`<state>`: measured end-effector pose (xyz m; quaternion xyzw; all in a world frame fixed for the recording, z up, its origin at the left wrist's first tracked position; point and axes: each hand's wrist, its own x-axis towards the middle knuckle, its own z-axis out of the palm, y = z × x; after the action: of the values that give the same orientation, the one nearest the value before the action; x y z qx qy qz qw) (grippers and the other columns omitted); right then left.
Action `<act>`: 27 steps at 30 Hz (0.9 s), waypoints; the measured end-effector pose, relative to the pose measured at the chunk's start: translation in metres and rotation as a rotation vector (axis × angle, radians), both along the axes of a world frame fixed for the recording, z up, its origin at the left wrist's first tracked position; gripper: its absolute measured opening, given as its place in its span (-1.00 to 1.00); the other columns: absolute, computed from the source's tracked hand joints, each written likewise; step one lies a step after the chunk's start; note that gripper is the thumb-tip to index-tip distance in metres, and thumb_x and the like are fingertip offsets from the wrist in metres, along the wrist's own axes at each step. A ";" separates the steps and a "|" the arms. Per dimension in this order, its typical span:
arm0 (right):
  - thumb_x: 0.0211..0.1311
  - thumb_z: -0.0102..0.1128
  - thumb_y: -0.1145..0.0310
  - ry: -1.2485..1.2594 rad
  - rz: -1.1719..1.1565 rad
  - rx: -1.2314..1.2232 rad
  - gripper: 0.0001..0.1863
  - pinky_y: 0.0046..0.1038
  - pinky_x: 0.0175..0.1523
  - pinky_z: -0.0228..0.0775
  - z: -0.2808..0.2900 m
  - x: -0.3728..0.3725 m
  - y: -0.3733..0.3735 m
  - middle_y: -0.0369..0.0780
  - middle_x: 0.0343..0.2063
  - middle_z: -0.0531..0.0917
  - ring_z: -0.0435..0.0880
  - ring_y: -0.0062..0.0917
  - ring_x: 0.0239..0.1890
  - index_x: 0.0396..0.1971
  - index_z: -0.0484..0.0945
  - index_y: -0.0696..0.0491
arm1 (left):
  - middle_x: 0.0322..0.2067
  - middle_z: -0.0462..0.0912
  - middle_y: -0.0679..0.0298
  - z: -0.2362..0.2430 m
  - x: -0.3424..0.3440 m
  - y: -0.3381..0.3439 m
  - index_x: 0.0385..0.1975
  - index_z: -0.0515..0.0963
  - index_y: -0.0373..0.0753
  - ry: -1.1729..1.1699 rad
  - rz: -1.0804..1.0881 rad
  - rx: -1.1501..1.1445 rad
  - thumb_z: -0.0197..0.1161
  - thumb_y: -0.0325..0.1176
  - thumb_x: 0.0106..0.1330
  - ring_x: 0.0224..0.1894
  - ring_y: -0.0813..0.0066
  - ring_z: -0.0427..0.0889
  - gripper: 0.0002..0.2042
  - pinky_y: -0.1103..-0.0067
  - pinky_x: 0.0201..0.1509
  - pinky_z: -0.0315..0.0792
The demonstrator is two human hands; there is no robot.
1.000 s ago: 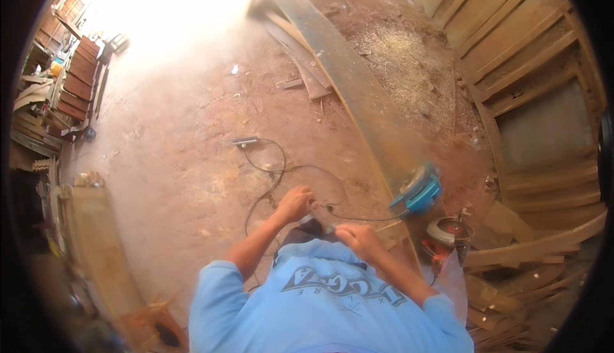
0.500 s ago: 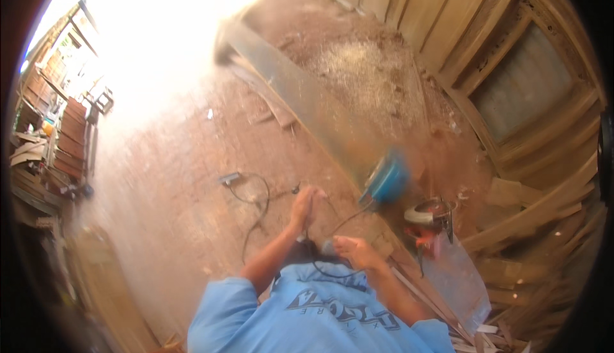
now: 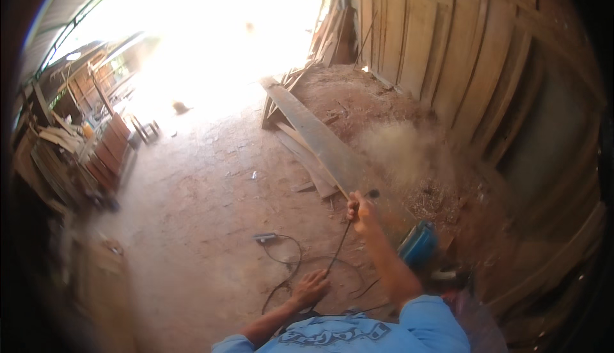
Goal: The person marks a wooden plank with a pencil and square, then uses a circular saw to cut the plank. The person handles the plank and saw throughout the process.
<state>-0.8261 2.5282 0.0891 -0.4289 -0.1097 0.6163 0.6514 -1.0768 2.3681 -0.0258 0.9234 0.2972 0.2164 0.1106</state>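
Observation:
My right hand (image 3: 361, 213) is raised over the long board (image 3: 307, 129), closed on a black cord (image 3: 339, 245) with what looks like a dark plug (image 3: 373, 194) at its top. My left hand (image 3: 310, 287) is lower and to the left, fingers curled round the same cord. A grey power strip (image 3: 265, 237) lies on the dirt floor among loops of cable. Right of my right forearm a blue power tool (image 3: 417, 243) rests on the board, and a second, blurred tool (image 3: 448, 279) is partly hidden beyond my sleeve.
A wooden panelled wall (image 3: 435, 52) runs along the right side, with loose planks (image 3: 543, 270) low beside it. Stacked boards and clutter (image 3: 96, 155) line the left. Scrap boards (image 3: 300, 155) lie beside the long board, and timber (image 3: 326, 39) leans by the bright opening ahead.
My right hand has risen forward, lifting the cord and dark end, while my left hand has dropped relative to it. The view has tilted up, showing more of the bright opening.

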 end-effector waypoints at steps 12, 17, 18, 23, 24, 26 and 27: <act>0.52 0.11 0.13 -0.656 0.073 0.439 -0.59 -0.66 -0.57 0.01 0.043 -0.177 0.016 -0.47 -0.65 0.34 0.22 -0.81 -0.68 0.08 0.58 0.17 | 0.49 0.13 0.00 -0.104 -0.210 -0.009 0.49 0.15 0.21 0.112 0.548 -0.528 0.23 -0.43 0.19 0.28 0.04 0.51 -0.20 0.26 0.17 0.51; 0.45 0.16 0.09 -0.932 0.365 0.188 -0.65 -0.56 -0.48 0.24 -0.010 -0.208 0.031 -0.40 -0.64 0.48 0.42 -0.71 -0.60 -0.16 0.65 0.11 | 0.18 0.54 -0.15 -0.233 -0.334 -0.051 0.28 0.45 -0.17 0.174 0.941 -1.363 0.30 -0.04 0.30 0.05 -0.12 0.66 -0.41 0.15 0.07 0.53; 0.43 0.17 0.08 -1.034 0.464 0.148 -0.65 -0.53 -0.46 0.29 -0.033 -0.213 0.033 -0.36 -0.63 0.53 0.49 -0.68 -0.58 -0.22 0.65 0.10 | 0.08 0.63 -0.17 -0.253 -0.360 -0.056 0.18 0.55 -0.26 0.225 1.052 -1.725 0.29 0.07 0.29 0.01 -0.12 0.69 -0.40 0.16 0.04 0.54; 0.32 0.23 0.11 -1.462 0.704 -0.034 -0.57 -0.36 -0.45 0.43 -0.188 -0.219 0.033 -0.14 -0.66 0.61 0.66 -0.42 -0.61 -0.52 0.56 0.23 | -0.06 0.72 -0.10 -0.277 -0.379 -0.090 -0.10 0.71 -0.32 0.002 1.400 -1.214 0.27 0.05 0.29 0.00 -0.01 0.71 -0.50 0.23 0.08 0.53; 0.31 0.23 0.12 -1.319 0.761 -0.117 -0.58 -0.31 -0.43 0.45 -0.215 -0.214 0.031 -0.12 -0.64 0.63 0.67 -0.36 -0.61 -0.51 0.57 0.22 | -0.05 0.71 -0.11 -0.268 -0.374 -0.087 -0.09 0.71 -0.32 -0.087 1.416 -1.213 0.27 0.04 0.29 0.01 0.00 0.70 -0.51 0.25 0.10 0.52; 0.30 0.22 0.12 -1.211 0.854 -0.346 -0.61 -0.27 -0.38 0.47 -0.259 -0.207 0.025 -0.10 -0.63 0.65 0.68 -0.31 -0.57 -0.46 0.59 0.21 | -0.05 0.71 -0.11 -0.247 -0.362 -0.075 -0.08 0.70 -0.33 -0.144 1.411 -1.235 0.28 0.02 0.29 0.04 0.01 0.69 -0.52 0.28 0.12 0.51; 0.31 0.22 0.13 -1.225 0.880 -0.393 -0.62 -0.27 -0.35 0.49 -0.275 -0.210 0.027 -0.11 -0.63 0.64 0.69 -0.33 -0.53 -0.42 0.60 0.22 | -0.05 0.71 -0.11 -0.238 -0.358 -0.063 -0.07 0.69 -0.34 -0.124 1.390 -1.258 0.29 0.01 0.29 0.05 0.02 0.69 -0.52 0.29 0.14 0.51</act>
<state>-1.0357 2.5553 -0.1857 -0.7174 -0.4987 0.4795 0.0825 -1.4343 2.3051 -0.2642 0.2962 0.8380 0.0824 0.4508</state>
